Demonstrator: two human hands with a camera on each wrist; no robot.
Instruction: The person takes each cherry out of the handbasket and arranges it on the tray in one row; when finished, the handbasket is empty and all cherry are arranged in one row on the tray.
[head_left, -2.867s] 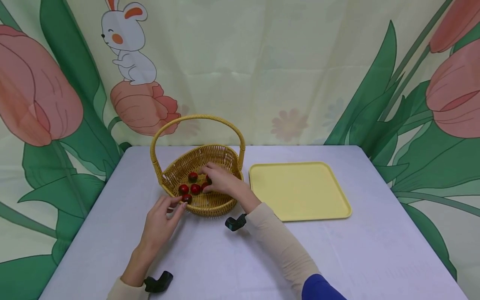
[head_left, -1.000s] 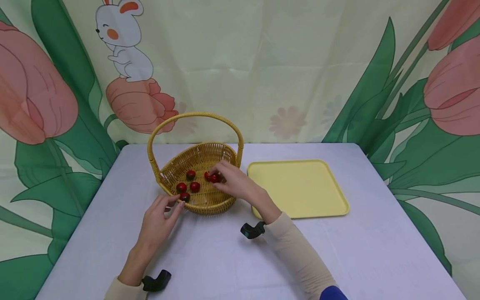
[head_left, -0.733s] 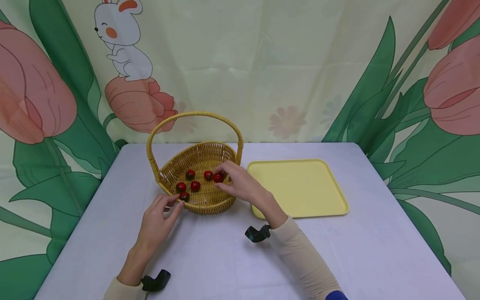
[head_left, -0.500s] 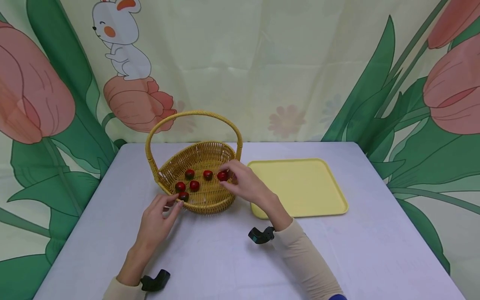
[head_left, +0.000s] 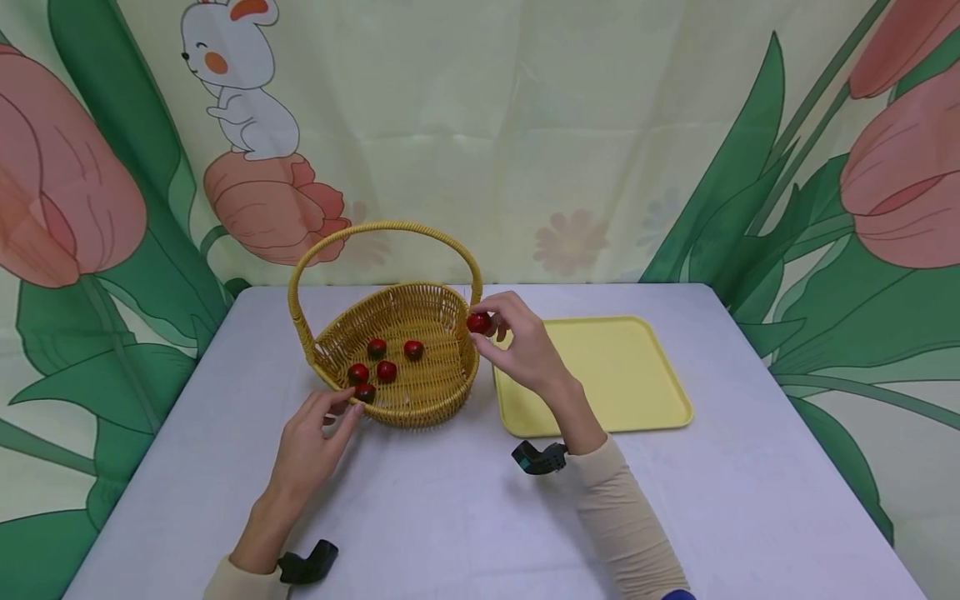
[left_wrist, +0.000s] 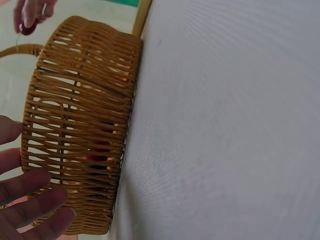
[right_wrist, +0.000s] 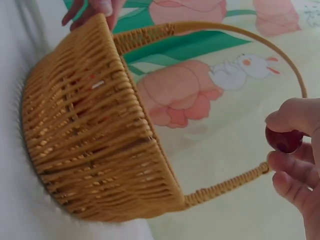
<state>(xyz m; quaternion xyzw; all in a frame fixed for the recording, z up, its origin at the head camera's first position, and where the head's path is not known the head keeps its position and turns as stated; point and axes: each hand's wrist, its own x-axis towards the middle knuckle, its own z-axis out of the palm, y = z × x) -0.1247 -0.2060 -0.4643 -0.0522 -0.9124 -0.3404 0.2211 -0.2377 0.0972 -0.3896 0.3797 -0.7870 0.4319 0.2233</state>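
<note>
Beside the wicker basket's [head_left: 446, 392] right handle base, my right hand [head_left: 528, 350] pinches a dark red cherry [head_left: 478, 322] between thumb and fingertips, raised above rim level. The right wrist view shows the same cherry [right_wrist: 284, 139] between thumb and fingers, apart from the basket. My left hand [head_left: 311, 442] holds the basket's front left rim with thumb and forefinger; in the left wrist view its other fingers [left_wrist: 37, 205] lie along the outer wall. Inside the basket lie several more cherries, among them one at the middle [head_left: 413, 350] and one by my left fingertips [head_left: 364, 392].
A pale yellow rectangular tray [head_left: 615, 375] lies right of the basket, partly behind my right hand and wrist. The basket's tall arched handle [head_left: 386, 226] stands upright. A white cloth [head_left: 450, 517] covers the table, and a printed curtain [head_left: 450, 125] hangs behind it.
My right hand has lifted one cherry from the basket's right part and carried it up and right, past the rim. My left hand stays at the rim; the other cherries in the basket are now uncovered.
</note>
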